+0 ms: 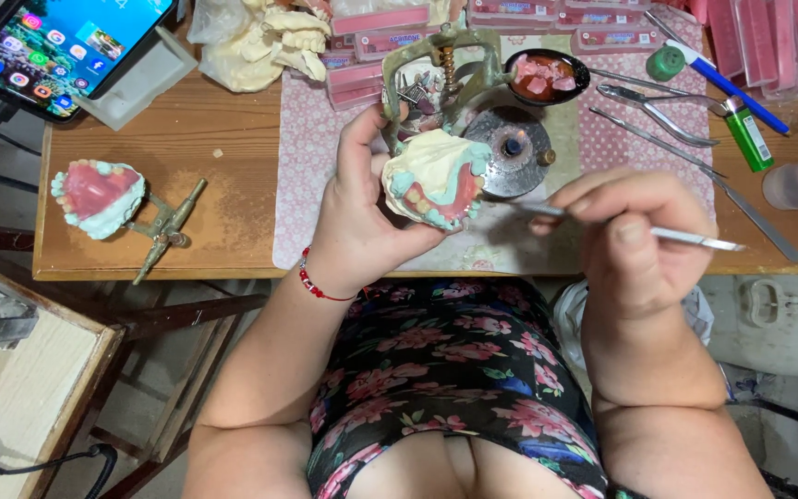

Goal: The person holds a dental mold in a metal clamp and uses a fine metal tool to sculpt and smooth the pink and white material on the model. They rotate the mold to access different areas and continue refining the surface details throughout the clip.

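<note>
A plaster denture model (pixel 433 178) on its metal articulator (pixel 436 65) is gripped by the left hand (pixel 362 217) above the desk (pixel 223 199) edge. A thin metal wax instrument (pixel 667 236) is pinched in the right hand (pixel 630 240), at three o'clock of the model. A slip of the tip could gouge the pink wax; the spirit burner (pixel 512 148) at twelve o'clock could be knocked.

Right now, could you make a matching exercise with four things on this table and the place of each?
Things:
1. plaster model with pink wax
2. thin metal tool
3. green lighter
4. phone

Places:
a. far right of the table
b. in the left hand
c. top left corner
d. in the right hand

Pairs: 1-b, 2-d, 3-a, 4-c
</note>
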